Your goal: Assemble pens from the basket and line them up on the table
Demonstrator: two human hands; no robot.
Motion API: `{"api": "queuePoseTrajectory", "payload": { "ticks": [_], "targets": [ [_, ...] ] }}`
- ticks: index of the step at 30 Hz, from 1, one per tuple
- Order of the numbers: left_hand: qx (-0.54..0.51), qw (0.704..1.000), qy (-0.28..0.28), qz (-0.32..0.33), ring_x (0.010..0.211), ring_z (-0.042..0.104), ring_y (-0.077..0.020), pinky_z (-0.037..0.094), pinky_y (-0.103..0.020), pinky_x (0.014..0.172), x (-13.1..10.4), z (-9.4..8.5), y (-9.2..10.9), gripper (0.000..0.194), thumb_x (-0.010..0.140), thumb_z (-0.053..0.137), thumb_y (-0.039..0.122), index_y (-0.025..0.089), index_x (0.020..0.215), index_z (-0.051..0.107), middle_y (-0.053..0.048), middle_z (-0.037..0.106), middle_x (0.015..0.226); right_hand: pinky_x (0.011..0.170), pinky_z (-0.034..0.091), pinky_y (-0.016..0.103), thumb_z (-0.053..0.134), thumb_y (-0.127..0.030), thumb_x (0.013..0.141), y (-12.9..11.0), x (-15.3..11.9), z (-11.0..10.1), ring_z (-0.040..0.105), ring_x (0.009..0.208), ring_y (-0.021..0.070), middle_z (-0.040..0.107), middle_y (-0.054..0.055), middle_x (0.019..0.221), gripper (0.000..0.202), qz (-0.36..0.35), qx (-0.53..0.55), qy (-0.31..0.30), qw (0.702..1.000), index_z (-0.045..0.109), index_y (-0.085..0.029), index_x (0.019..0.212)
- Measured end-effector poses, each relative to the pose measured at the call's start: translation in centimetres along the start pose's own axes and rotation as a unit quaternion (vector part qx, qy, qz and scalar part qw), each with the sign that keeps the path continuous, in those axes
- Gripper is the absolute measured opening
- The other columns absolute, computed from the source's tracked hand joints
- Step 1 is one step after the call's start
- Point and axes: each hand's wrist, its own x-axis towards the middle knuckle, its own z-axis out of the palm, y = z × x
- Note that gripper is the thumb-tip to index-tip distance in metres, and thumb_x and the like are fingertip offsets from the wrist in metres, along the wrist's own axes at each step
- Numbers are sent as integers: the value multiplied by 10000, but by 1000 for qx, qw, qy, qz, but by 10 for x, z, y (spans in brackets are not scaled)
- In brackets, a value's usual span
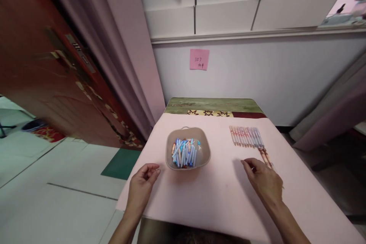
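Note:
My left hand [143, 183] hovers at the table's left side, near the basin's lower left. Its fingers are loosely curled, with a gap between thumb and forefinger and nothing visible in them. The beige plastic basin [204, 152] holds a heap of mostly blue and light-blue pens [184, 154], a few orange-brown ones and small loose pieces. My right hand [265, 181] is just below the pens at the right, thumb and fingers bent but apart, with no object showing. A neat row of several clear pens [246, 136] lies there, with brown patterned pens [265, 157] at its lower right end.
Pink paper or cloth covers the table [200, 194], whose green wood-look far edge shows. A pink note [199, 59] is stuck on the wall behind. A red-brown door [71, 65] and purple curtain [122, 45] stand at left; another curtain [328, 103] hangs at right.

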Motion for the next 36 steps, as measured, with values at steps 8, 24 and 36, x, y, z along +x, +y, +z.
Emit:
{"api": "queuePoseTrajectory", "payload": {
  "ticks": [8,24,36],
  "targets": [
    [151,980,-96,85,724,623,-176,476,-262,653,55,35,33,157,751,572,253,201,876,651,-23,687,797,515,351,227,505,-500,853,-25,22,8,637,602,146,719,-15,751,322,-43,68,6,997,704,-250,818],
    [292,903,-275,156,961,625,-203,436,-296,859,68,103,45,233,823,491,102,187,927,682,-78,696,983,543,362,223,490,-443,895,-69,26,27,631,600,130,705,-15,742,297,-121,116,-35,985,696,-239,829],
    [213,962,-88,148,806,636,-195,458,-285,726,68,30,35,213,849,479,322,214,861,662,-40,690,863,731,453,242,539,-253,836,-187,48,54,661,909,195,720,35,1009,220,-311,6,-309,899,721,-263,958]
  ]
}}
